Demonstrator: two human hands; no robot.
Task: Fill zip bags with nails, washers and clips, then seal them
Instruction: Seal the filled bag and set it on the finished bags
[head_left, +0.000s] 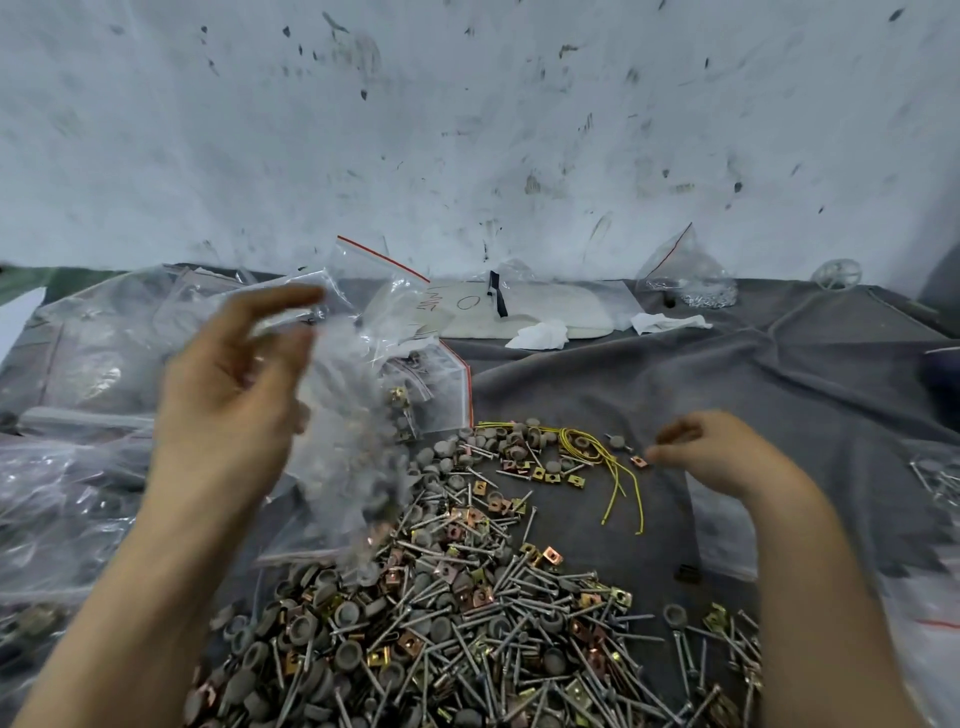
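Observation:
My left hand (228, 384) is raised over the left of the pile, blurred by motion, and pinches the top of a clear zip bag (348, 441). The bag hangs beside the hand with grey washers inside. Below lies a big heap of nails, grey washers and copper and brass clips (441, 613) on the grey cloth (727, 374). My right hand (717, 457) hovers low at the heap's far right edge, with curled fingers and a gap between thumb and forefinger. Its fingertips are just right of a single copper clip (638, 461) and hold nothing.
More clear zip bags (78, 364) are piled at the left, one red-striped bag (441, 384) behind the heap. Yellow wire ties (597, 457) lie on the cloth. A bag of small metal parts (691, 280) and white tissues (540, 332) sit by the stained wall.

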